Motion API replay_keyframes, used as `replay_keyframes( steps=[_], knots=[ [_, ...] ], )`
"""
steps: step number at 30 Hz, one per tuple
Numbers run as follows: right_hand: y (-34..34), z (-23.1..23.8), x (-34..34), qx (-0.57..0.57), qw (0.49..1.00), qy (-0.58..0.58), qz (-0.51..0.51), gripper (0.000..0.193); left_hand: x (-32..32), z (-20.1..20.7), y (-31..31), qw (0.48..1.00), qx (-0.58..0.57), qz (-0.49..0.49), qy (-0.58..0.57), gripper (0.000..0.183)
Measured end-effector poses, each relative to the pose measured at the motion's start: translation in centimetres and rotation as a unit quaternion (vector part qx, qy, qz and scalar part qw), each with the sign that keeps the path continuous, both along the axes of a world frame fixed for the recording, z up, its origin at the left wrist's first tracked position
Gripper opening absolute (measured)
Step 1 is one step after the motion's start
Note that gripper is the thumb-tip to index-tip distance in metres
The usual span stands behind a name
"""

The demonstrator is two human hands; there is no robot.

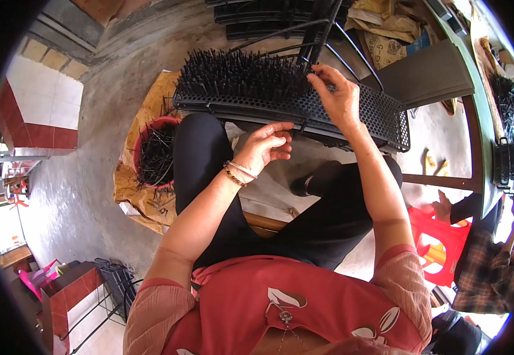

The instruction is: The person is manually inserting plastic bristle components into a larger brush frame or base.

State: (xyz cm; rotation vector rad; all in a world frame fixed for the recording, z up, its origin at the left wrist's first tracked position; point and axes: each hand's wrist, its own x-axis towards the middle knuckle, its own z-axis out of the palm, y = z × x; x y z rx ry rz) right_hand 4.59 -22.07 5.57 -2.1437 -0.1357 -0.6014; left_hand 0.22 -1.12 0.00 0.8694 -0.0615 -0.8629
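A long black rack (381, 121) with a perforated top lies across in front of my knees. Thin black sticks (239, 74) stand upright and dense in its holes over the left and middle; bare holes show at the right end. My right hand (338, 100) is at the edge of the standing sticks, thumb and forefinger pinched close together; what lies between them is too small to make out. Just below the rack's near edge, my left hand (264, 148) hangs loosely, fingers partly bent and apart, with nothing visible in it.
Left of my knee, a red basin (135, 148) holds loose black sticks on brown sacking (128, 189). Black racks (268, 15) are stacked at the back. A green-topped table (467, 65) and a red plastic stool (440, 236) stand right, where another person (493, 266) sits.
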Motion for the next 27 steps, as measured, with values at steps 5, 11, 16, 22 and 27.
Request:
replay_keyframes(
  steps=[5, 11, 16, 22, 27],
  knots=[
    [-0.3, -0.2, 0.0, -0.012, 1.0, -0.002, 0.005, 0.021, 0.0, 0.0, 0.0, 1.0, 0.011, 0.002, 0.003, 0.044],
    [0.1, -0.3, -0.3, -0.082, 0.996, -0.031, 0.013, 0.02, 0.0, 0.0, 0.0, 1.0, 0.021, 0.001, 0.005, 0.043],
    [0.9, -0.4, -0.4, -0.176, 0.98, -0.085, 0.046, 0.018, -0.1, 0.1, -0.1, 1.0, 0.024, -0.002, 0.003, 0.043],
    [0.8, -0.6, -0.3, -0.23, 0.962, -0.134, 0.066, 0.016, -0.2, 0.4, -0.1, 0.999, 0.032, 0.004, 0.001, 0.042],
    [0.9, -0.2, -0.4, -0.287, 0.944, -0.157, 0.048, 0.012, -0.2, 0.2, -0.1, 1.0, 0.032, 0.003, -0.001, 0.041]
  ],
)
